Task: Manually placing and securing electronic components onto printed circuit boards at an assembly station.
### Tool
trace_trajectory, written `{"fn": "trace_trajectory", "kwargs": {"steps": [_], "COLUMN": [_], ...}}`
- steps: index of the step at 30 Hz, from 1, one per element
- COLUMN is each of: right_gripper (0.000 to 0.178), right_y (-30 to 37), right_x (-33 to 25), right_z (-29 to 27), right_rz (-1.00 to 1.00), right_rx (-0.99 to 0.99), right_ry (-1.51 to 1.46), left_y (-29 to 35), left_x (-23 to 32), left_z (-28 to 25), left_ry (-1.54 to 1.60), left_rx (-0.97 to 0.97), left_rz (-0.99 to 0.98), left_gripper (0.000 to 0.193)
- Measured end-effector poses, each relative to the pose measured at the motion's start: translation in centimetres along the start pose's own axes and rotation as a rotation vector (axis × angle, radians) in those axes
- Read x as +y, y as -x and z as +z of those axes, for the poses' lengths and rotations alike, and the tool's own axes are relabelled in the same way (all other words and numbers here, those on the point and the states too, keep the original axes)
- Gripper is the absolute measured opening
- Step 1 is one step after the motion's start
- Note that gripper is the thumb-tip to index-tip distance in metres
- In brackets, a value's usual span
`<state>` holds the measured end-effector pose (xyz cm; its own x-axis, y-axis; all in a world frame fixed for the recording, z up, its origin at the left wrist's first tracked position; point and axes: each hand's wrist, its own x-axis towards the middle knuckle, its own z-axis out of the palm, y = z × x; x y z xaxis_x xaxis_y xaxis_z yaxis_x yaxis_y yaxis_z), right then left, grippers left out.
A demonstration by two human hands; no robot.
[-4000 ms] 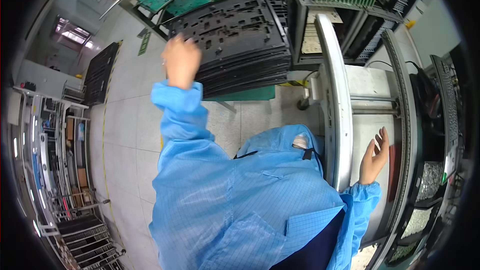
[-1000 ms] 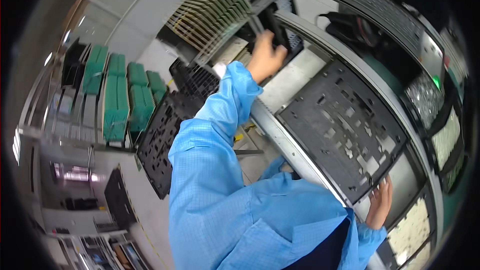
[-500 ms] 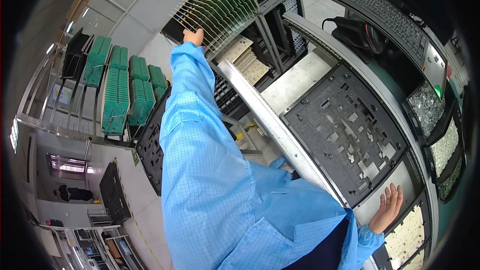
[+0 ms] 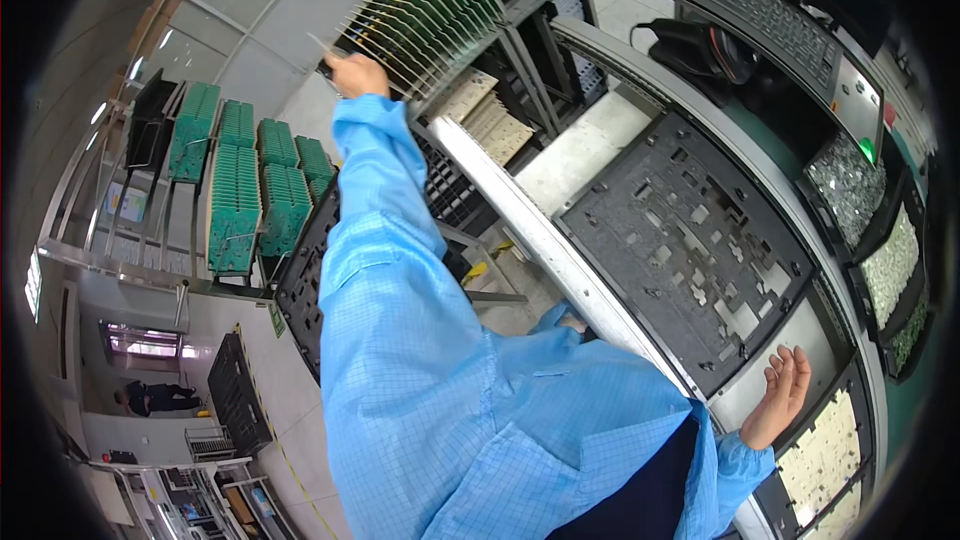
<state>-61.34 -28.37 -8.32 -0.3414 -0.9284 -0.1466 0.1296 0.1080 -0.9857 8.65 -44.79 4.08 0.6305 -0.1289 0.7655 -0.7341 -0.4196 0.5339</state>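
Note:
My left hand (image 4: pixel 358 76) reaches out at the upper left, its fingers closed on the edge of a circuit board (image 4: pixel 322 46). Only a thin pale strip of that board shows; my hand hides much of the rest. Right beside it stands a row of upright green circuit boards (image 4: pixel 425 15) in a rack. My right hand (image 4: pixel 778 398) hovers at the lower right, fingers apart and slightly curled, holding nothing. Close to it lies a black fixture plate (image 4: pixel 690 250) with many cut-outs, set between the metal rails. A fixture with a pale board (image 4: pixel 820 455) lies beside my right sleeve.
A keyboard (image 4: pixel 745 15) and a black handheld scanner (image 4: pixel 700 60) sit at the upper right. Bins of small parts (image 4: pixel 850 185) line the right side. More green boards (image 4: pixel 235 210) stand on a rack at left. A person (image 4: pixel 160 397) is far off at lower left.
My left hand has moved left along the end of the board row, and a pale board edge now sticks out past its fingers. My right hand stays nearly in place.

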Motion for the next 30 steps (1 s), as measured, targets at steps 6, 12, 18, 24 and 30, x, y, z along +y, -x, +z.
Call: {"fn": "trace_trajectory", "kwargs": {"steps": [6,12,18,24,30], "right_gripper": [0.037,0.034,0.053,0.06,0.045], "right_y": [-0.2,0.7,-2.1,-4.7,-6.5], "right_x": [-0.3,-2.1,-6.2,-6.0,-3.5], "right_z": [0.9,1.9,4.0,4.1,3.4], "right_rz": [-0.063,-0.187,-0.374,-0.305,-0.222], "right_rx": [-0.016,-0.008,-0.203,-0.472,-0.344], "right_ry": [0.043,0.092,0.275,0.1,0.268], "left_y": [-2.1,3.2,10.1,19.3,23.8], "left_x": [9.9,18.0,18.8,20.2,18.9], "left_z": [-13.4,-20.5,-11.7,-1.5,3.9], "left_ry": [0.046,0.571,1.094,1.251,1.432], "left_rx": [0.05,-0.198,-1.186,-1.732,-1.78], "left_rz": [0.501,0.352,0.056,-0.086,-0.155], "left_gripper": [0.028,0.025,0.036,0.039,0.038]}}
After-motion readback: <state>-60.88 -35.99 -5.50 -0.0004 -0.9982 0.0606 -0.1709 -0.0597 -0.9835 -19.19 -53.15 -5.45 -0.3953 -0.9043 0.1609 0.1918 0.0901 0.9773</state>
